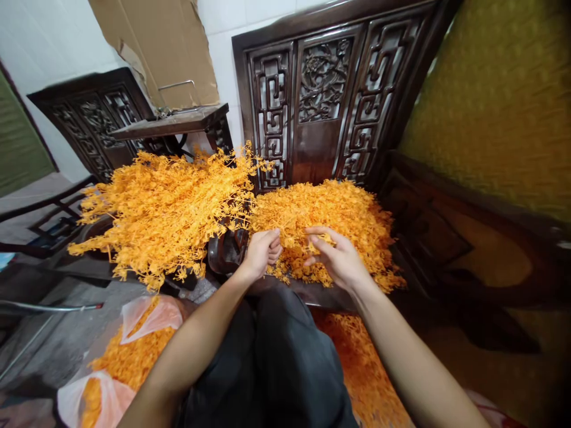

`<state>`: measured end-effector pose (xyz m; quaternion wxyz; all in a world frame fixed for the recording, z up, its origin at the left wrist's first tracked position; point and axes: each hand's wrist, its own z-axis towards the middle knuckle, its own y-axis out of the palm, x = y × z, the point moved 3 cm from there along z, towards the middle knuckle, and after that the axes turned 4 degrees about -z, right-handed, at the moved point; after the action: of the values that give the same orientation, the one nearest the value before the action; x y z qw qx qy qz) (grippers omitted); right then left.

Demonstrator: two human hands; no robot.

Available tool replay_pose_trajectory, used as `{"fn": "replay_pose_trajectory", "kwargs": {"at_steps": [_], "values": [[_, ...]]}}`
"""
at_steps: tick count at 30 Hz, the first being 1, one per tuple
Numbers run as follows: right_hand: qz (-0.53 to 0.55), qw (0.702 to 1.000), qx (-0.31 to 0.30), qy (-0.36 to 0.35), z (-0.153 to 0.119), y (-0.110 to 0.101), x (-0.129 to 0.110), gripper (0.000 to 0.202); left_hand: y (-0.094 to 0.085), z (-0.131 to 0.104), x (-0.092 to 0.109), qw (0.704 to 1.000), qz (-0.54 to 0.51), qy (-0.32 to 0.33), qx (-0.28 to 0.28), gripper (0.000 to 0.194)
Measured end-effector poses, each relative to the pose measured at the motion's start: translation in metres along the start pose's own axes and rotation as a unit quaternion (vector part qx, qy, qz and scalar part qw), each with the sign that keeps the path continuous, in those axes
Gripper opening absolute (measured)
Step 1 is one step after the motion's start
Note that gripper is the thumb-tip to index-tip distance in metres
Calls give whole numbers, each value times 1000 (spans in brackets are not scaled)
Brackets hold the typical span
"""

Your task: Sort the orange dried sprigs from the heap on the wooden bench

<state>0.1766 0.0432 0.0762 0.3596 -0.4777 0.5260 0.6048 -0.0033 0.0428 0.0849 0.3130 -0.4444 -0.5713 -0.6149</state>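
Note:
Over the near edge of an orange pile (352,208) of small branching pieces, my left hand (264,252) is closed, its thumb pressed on curled fingers; what it grips, if anything, is hidden. My right hand (332,252) is to the right of it, fingers apart and curved toward the left hand, with orange pieces showing behind and between the fingers. The two hands do not touch. A second, taller orange heap (169,208) of long sprigs lies to the left.
A dark carved wooden seat back (319,139) rises behind the pile. Cardboard (165,53) leans on the wall beyond a wooden armrest (178,122). Plastic bags (154,321) with orange pieces stand at lower left. More orange pieces (366,368) lie below the seat.

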Motion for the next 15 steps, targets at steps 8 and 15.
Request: {"fn": "replay_pose_trajectory", "kwargs": {"at_steps": [8, 15], "values": [[44, 996, -50, 56, -2, 35, 17, 45, 6, 3, -6, 998, 41, 34, 19, 56], [-93, 926, -332, 156, -89, 50, 19, 36, -7, 27, -17, 985, 49, -13, 164, 43]]}}
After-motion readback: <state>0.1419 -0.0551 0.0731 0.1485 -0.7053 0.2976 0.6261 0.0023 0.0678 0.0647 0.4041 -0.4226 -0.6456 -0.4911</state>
